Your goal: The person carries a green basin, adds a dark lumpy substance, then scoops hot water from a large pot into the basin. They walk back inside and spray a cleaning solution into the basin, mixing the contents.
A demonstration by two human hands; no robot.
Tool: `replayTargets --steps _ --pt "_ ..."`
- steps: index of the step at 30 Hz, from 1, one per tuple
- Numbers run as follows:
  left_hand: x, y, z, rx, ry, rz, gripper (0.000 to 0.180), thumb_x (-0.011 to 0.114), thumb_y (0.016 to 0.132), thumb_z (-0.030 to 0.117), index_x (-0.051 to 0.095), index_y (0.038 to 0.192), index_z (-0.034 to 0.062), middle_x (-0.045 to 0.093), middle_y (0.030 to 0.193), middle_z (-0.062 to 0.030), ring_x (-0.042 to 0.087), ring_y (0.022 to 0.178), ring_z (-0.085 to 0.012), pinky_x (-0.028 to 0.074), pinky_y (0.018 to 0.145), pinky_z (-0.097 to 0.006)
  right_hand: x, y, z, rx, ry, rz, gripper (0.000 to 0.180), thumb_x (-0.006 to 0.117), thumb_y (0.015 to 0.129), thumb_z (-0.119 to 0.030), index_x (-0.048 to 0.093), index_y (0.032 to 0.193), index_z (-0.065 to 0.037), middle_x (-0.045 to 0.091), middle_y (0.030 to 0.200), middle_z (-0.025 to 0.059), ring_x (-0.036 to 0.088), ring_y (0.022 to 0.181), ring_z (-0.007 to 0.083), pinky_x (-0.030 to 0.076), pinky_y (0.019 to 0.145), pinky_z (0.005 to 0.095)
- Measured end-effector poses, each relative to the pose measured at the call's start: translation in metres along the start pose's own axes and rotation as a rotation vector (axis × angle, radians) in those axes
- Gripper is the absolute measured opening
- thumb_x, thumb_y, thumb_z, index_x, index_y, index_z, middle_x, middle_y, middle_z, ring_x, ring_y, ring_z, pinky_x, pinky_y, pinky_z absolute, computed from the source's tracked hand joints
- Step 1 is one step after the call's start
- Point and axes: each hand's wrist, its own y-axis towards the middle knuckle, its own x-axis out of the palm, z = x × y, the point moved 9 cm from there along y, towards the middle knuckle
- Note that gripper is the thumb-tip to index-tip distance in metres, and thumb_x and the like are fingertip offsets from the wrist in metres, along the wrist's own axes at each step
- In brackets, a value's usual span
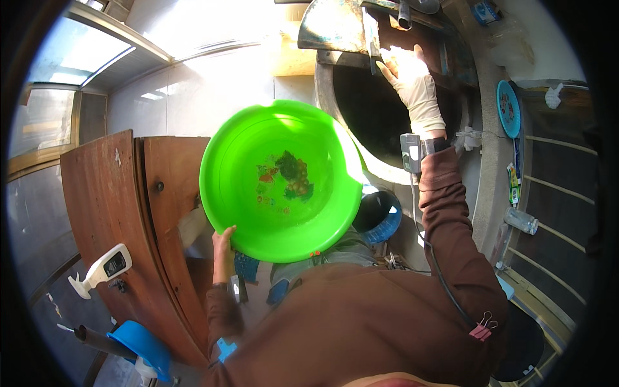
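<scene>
A large bright green basin (216,168) with a printed pattern on its bottom sits tilted in front of me. My left hand (223,248) grips the basin's near left rim, its thumb over the edge. My right hand (412,80), in a pale glove, reaches out to the far right above a dark round hollow (371,106). Its fingers are apart, near a metal tap-like spout (404,16) and a worn, rounded board (332,29). Glare washes out the fingertips, but no held object shows.
A wooden cabinet (97,213) with a white spray bottle (103,267) stands on the left. A blue basin (138,348) is at lower left. A dark-mouthed blue bucket (385,226) stands beyond my lap. A rack with pale bars (558,184) lines the right.
</scene>
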Motion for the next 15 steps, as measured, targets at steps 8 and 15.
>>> replayTargets --steps 8,15 --pt "-0.007 0.008 -0.007 0.004 -0.009 0.046 0.029 0.063 0.078 0.01 0.059 0.103 -0.0036 0.063 0.09 -0.0088 0.061 0.076 -0.017 0.048 0.064 -0.029 0.043 -0.168 0.137 0.386 -0.85 0.055 0.031 0.059 0.092 -0.032 0.059 0.11 -0.008 0.065 0.092 0.0043 0.061 0.081 0.0158 0.049 0.072 0.0261" --pt "-0.009 0.014 -0.013 -0.044 -0.063 0.025 0.029 0.06 0.079 0.009 0.059 0.104 -0.004 0.062 0.091 -0.0093 0.061 0.078 -0.0177 0.048 0.067 -0.03 0.048 -0.308 0.207 0.926 0.231 0.457 0.031 0.056 0.093 -0.033 0.057 0.114 -0.009 0.062 0.094 0.0029 0.059 0.081 0.0144 0.05 0.07 0.0257"
